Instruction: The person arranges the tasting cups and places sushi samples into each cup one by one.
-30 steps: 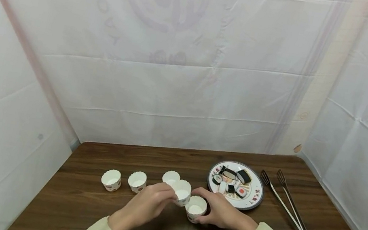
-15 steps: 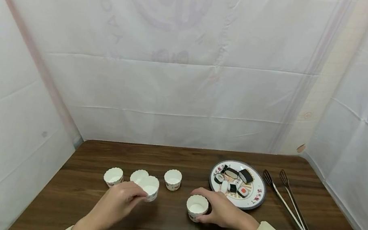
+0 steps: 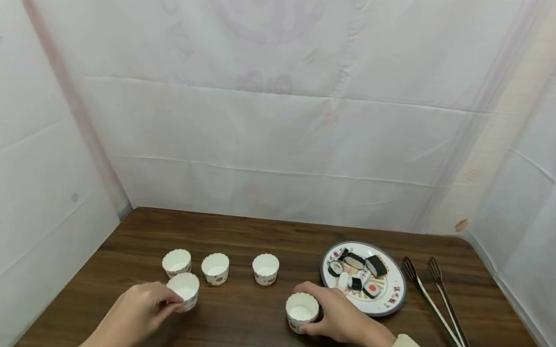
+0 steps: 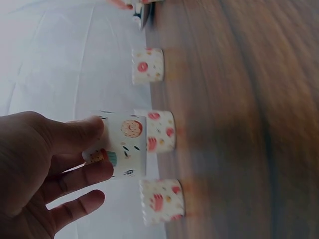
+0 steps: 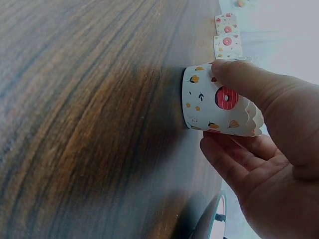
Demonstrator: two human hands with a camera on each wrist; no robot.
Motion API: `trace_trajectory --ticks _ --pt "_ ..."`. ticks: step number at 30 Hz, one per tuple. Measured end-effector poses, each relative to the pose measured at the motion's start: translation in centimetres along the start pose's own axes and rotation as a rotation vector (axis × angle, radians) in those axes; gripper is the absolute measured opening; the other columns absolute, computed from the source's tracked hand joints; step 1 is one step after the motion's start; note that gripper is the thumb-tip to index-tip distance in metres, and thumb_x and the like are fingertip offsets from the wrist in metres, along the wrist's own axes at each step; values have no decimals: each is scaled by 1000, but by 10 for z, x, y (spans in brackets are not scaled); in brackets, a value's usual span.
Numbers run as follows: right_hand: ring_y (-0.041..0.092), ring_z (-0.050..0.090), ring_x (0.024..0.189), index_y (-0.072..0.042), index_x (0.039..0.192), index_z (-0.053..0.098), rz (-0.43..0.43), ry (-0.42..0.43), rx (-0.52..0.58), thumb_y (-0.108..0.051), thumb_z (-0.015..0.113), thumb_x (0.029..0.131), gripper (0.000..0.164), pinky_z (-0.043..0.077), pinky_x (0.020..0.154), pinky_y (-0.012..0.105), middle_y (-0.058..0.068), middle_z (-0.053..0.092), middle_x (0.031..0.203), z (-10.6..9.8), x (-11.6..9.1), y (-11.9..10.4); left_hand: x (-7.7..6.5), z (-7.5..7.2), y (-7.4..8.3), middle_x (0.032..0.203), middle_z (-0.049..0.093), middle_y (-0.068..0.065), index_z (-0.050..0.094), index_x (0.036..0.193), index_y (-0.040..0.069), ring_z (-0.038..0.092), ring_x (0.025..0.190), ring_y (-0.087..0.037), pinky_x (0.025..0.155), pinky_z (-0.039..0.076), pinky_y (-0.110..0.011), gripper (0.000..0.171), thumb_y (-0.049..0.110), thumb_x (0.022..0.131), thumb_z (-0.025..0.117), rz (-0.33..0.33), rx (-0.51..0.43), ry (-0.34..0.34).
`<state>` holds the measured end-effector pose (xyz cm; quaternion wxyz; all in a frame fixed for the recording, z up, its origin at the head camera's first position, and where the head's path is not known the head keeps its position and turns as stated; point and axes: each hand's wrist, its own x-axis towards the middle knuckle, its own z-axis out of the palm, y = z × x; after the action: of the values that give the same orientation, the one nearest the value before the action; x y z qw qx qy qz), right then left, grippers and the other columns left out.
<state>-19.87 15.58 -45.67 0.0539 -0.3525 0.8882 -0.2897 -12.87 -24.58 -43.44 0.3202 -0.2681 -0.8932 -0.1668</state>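
Three cups (image 3: 215,268) line the table (image 3: 248,342); before them, left, a fourth cup (image 3: 185,289) in the left hand (image 3: 133,312); rightward, the right hand (image 3: 341,321) holding a fifth cup (image 3: 301,312), sushi (image 3: 376,266) on a plate (image 3: 381,306) behind, tongs (image 3: 443,321) rightmost.

And on the plate (image 3: 381,307), right of centre in the head view, here's red lettering (image 3: 396,295) down the right rim, Chinese-looking, too small to read for certain! More red strokes at the rim's upper left, unreadable too. Up on the backdrop sheet (image 3: 262,133), upper left of centre, faint letter-like shapes (image 3: 180,30), too pale to make out!
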Motion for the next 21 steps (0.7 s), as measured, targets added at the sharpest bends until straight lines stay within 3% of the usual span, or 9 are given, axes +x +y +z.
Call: trace_trajectory --ticks 6,10,14,21 --pt "15 64 111 -17 141 57 -4 3 -12 -31 85 87 62 50 94 44 -5 66 131 -1 -1 0 -16 -7 -5 75 68 15 72 74 23 58 66 5 55 50 -21 37 -4 61 95 -128 -7 -71" --pt "15 64 110 -16 141 56 -22 11 -17 -31 85 87 62 51 93 43 -4 66 131 -1 -1 0 -23 -12 -9 73 68 13 71 73 21 57 64 5 54 49 -22 33 -3 65 93 -178 0 -127" --pt "15 64 110 -16 141 56 -27 9 -14 -30 85 87 62 51 92 42 -4 66 130 0 0 0 -31 -15 -14 72 68 12 72 73 19 54 62 6 53 47 -22 28 -1 68 92 -175 -1 -172" --pt "15 63 111 -17 141 56 0 0 -20 -31 85 87 63 49 93 43 -6 65 132 1 0 1 -43 -15 -29 69 67 11 71 73 14 51 63 8 52 45 -16 30 -4 63 92 -55 -25 -176"
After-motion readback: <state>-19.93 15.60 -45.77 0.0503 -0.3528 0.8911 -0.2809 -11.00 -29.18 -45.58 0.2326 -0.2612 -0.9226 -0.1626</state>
